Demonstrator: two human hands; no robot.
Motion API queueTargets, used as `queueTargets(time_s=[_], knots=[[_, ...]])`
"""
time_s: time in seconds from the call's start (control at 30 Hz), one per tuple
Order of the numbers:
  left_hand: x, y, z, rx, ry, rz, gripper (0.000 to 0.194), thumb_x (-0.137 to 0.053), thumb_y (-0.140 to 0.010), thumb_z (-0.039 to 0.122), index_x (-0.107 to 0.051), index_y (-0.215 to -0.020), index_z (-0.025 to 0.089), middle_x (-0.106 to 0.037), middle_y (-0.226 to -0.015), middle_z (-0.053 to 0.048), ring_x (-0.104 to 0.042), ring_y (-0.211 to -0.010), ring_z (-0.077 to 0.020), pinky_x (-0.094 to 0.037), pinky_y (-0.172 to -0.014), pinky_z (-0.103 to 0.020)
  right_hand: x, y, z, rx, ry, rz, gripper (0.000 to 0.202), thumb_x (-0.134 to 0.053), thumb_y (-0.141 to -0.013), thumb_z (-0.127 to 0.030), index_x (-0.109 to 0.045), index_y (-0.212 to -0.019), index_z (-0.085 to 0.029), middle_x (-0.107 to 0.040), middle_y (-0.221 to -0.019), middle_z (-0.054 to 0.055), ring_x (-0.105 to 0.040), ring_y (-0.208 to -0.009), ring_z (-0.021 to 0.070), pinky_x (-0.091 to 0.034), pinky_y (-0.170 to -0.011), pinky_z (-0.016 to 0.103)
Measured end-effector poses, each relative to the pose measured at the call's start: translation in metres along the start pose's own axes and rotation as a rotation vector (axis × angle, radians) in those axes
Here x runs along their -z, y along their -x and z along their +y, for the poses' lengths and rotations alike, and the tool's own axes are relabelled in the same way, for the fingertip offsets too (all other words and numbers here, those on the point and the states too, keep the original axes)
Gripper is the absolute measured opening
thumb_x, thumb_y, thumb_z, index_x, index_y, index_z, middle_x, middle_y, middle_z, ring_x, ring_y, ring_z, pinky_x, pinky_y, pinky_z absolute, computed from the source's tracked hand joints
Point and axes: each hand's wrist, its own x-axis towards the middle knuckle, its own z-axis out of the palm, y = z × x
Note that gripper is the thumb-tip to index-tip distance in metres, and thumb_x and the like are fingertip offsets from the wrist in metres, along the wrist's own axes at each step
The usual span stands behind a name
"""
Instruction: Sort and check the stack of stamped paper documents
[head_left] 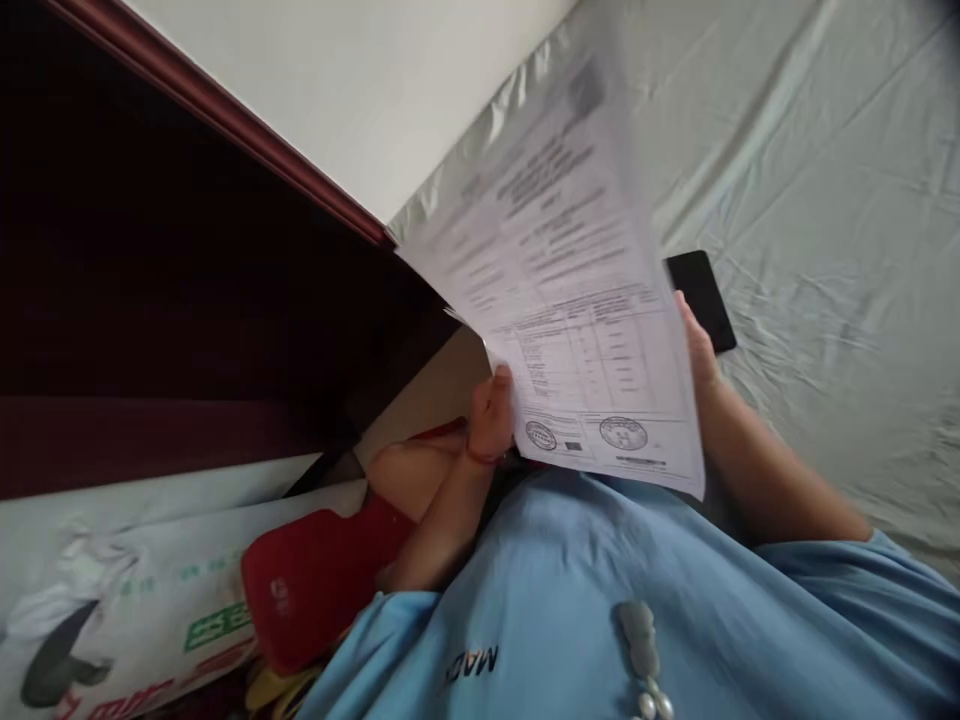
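Several stapled-looking printed papers [577,300] are held up in front of my body, with tables of text and two round stamps near the bottom of the top sheet. My left hand [491,415] grips their lower left edge, thumb on the front, a red string round the wrist. At the right edge is my right hand [699,350], closed on the sheets, its fingers mostly hidden behind them. The upper part of the papers is blurred. Just beyond my right hand lies a black phone-like slab [703,300] on a pale wrinkled cover [825,250].
Dark red-brown furniture [187,270] fills the left, beside a white wall [352,90]. At lower left are a red flat object [322,590] and a white printed bag [165,620]. The pale cover stretches along the right.
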Motion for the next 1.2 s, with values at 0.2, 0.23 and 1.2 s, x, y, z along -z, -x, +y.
queueTargets(time_s=[0.2,0.23,1.2], knots=[[0.015,0.015,-0.066,0.225,0.044,0.041,0.076,-0.066,-0.086,0.087,-0.081,-0.092,0.013,-0.081,-0.089,-0.012,-0.075,-0.081,-0.0233,-0.058,-0.076,-0.034,0.005,-0.014,0.011,0.013,0.158,0.183,0.047,-0.079,-0.081,-0.067,-0.071,-0.107,-0.028,-0.079,-0.111,0.006,-0.075,-0.112,0.0267,-0.065,-0.092,0.043],[0.018,0.02,-0.07,0.248,0.052,0.058,0.077,-0.067,-0.085,0.088,-0.081,-0.092,0.012,-0.082,-0.089,-0.012,-0.076,-0.083,-0.0244,-0.059,-0.078,-0.034,0.006,-0.014,0.014,0.031,0.2,0.216,0.044,-0.081,-0.081,-0.061,-0.07,-0.109,-0.029,-0.078,-0.112,0.005,-0.075,-0.11,0.0241,-0.065,-0.093,0.04],[0.001,0.011,-0.069,0.088,0.063,-0.355,0.074,-0.058,-0.089,0.09,-0.069,-0.08,0.017,-0.074,-0.081,-0.007,-0.066,-0.077,-0.0205,-0.051,-0.072,-0.033,0.005,0.016,-0.012,-0.134,0.312,0.205,0.05,-0.104,-0.057,-0.042,-0.08,-0.096,-0.024,-0.086,-0.099,0.008,-0.083,-0.098,0.0364,-0.071,-0.094,0.054]])
